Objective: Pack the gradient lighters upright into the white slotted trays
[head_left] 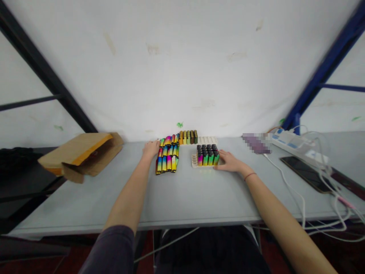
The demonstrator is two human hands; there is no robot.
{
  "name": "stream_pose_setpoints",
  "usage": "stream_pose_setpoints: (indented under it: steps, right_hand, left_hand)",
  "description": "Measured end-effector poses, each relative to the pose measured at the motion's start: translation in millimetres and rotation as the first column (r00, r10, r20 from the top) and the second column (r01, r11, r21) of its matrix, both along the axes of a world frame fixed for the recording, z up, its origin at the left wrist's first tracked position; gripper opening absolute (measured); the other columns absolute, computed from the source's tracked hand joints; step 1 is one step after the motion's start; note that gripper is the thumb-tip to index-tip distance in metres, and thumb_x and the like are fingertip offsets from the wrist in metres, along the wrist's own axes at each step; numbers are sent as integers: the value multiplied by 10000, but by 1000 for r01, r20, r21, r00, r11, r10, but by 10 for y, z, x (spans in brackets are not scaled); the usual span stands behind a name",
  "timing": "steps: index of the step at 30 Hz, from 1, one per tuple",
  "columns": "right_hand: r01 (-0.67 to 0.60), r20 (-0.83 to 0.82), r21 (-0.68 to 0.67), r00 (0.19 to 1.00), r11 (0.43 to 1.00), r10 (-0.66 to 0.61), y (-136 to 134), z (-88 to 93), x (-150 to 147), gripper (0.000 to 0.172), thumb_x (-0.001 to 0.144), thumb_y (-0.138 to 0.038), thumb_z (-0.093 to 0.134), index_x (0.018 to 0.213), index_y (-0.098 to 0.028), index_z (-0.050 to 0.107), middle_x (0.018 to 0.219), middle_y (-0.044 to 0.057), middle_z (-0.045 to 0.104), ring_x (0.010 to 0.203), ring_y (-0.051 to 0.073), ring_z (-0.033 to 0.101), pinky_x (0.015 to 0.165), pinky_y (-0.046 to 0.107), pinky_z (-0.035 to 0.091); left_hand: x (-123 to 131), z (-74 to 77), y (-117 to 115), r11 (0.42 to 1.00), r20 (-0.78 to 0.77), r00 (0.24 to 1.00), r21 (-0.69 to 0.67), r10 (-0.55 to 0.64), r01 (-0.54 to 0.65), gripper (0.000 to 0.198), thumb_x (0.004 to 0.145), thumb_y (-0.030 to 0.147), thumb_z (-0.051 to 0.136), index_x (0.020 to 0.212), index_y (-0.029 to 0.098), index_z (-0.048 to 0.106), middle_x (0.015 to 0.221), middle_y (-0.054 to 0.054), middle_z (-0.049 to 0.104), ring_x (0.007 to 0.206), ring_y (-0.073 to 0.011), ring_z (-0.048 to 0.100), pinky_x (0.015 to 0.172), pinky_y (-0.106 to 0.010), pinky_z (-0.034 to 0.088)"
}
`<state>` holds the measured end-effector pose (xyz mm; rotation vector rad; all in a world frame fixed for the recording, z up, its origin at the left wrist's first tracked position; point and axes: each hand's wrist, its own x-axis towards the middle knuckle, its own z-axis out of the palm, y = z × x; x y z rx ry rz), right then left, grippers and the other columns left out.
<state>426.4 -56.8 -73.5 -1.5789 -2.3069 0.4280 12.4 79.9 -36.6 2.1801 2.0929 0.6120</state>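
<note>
What look like lighters (168,163), shiny and rainbow-coloured, lie in three stacked rows on the grey table. My left hand (151,148) rests at the far left side of these rows, its fingers loosely extended and partly hidden by the lighters. To the right, black-topped lighters (207,156) stand upright in a white tray (194,161) with holes; some holes at its left end show bare. My right hand (230,163) is around the tray's right end, thumb near the front edge and fingers behind.
Behind stand more gold and dark lighters (188,137) in a white holed tray (208,140). An open cardboard box (82,152) lies at the left. On the right are a blurred phone (256,143), a dark phone (306,173), a power strip (298,146) and loose white cables (285,182).
</note>
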Motion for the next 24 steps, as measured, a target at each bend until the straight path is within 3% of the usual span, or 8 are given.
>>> stream_pose_setpoints:
  steps: [3, 6, 9, 14, 16, 19, 21, 24]
  right_hand:
    - [10, 29, -20, 1000, 1000, -9, -4, 9, -11, 943, 809, -669, 716, 1589, -187, 496, 1681, 173, 417, 1566, 439, 329, 1265, 645, 260]
    - [13, 31, -31, 999, 999, -12, 1, 7, -10, 962, 808, -679, 709, 1599, -183, 481, 1684, 174, 410, 1569, 443, 319, 1264, 657, 252]
    - [6, 16, -24, 1000, 1000, -6, 9, -4, -4, 938, 806, -674, 718, 1591, -210, 498, 1683, 155, 419, 1566, 443, 326, 1263, 658, 259]
    - [13, 24, -22, 1000, 1000, -12, 25, -28, 10, 945, 805, -690, 716, 1597, -226, 491, 1692, 144, 408, 1563, 438, 336, 1270, 645, 251]
    - [9, 24, -23, 1000, 1000, -9, 31, -38, 19, 955, 809, -694, 708, 1604, -215, 480, 1691, 153, 405, 1567, 437, 329, 1270, 644, 253]
    - [-2, 8, -8, 1000, 1000, 2, 39, -49, 28, 935, 807, -687, 716, 1595, -236, 495, 1687, 143, 417, 1565, 436, 333, 1267, 647, 259]
    - [-6, -2, 0, 1000, 1000, 6, 43, -53, 27, 924, 801, -681, 725, 1589, -252, 506, 1684, 131, 426, 1561, 438, 341, 1267, 648, 258]
    - [6, 10, -7, 1000, 1000, -6, 50, -57, 16, 950, 794, -680, 725, 1598, -229, 494, 1684, 140, 422, 1560, 449, 337, 1268, 653, 247]
  left_hand:
    - [-26, 10, -32, 995, -175, 983, -75, 57, -71, 386, 1030, 290, 410, 1089, 108, 746, 1163, -228, 751, 1116, -332, 680, 962, -400, 500]
    - [-82, 72, -72, 989, -202, 975, -97, 92, -114, 333, 1002, 250, 487, 1219, 118, 703, 1203, -217, 753, 1158, -328, 694, 961, -367, 509]
    - [-132, 131, -112, 980, -135, 979, -103, 155, -169, 438, 950, 181, 546, 1380, 110, 594, 1218, -222, 744, 1161, -335, 702, 952, -372, 525]
    - [-8, 314, -205, 969, 130, 963, 46, 237, -245, 405, 899, 85, 485, 1284, 54, 607, 1319, -298, 627, 1145, -352, 684, 975, -424, 527]
    - [158, 422, -297, 957, 300, 943, 201, 143, -209, 353, 939, 125, 454, 1257, 84, 602, 1287, -252, 634, 1149, -324, 669, 1008, -421, 507]
    - [523, 537, -544, 951, 498, 857, 306, -131, -32, 207, 988, 257, 497, 1138, 169, 609, 981, -90, 691, 968, -253, 674, 918, -364, 519]
    - [808, 547, -770, 928, 599, 735, 354, -318, 113, 231, 1040, 385, 453, 1048, 205, 597, 820, -20, 647, 800, -199, 638, 811, -320, 510]
    - [1206, 472, -1112, 816, 634, 517, 481, -576, 319, 238, 1036, 448, 502, 1034, 218, 561, 820, -8, 659, 796, -161, 635, 807, -283, 499]
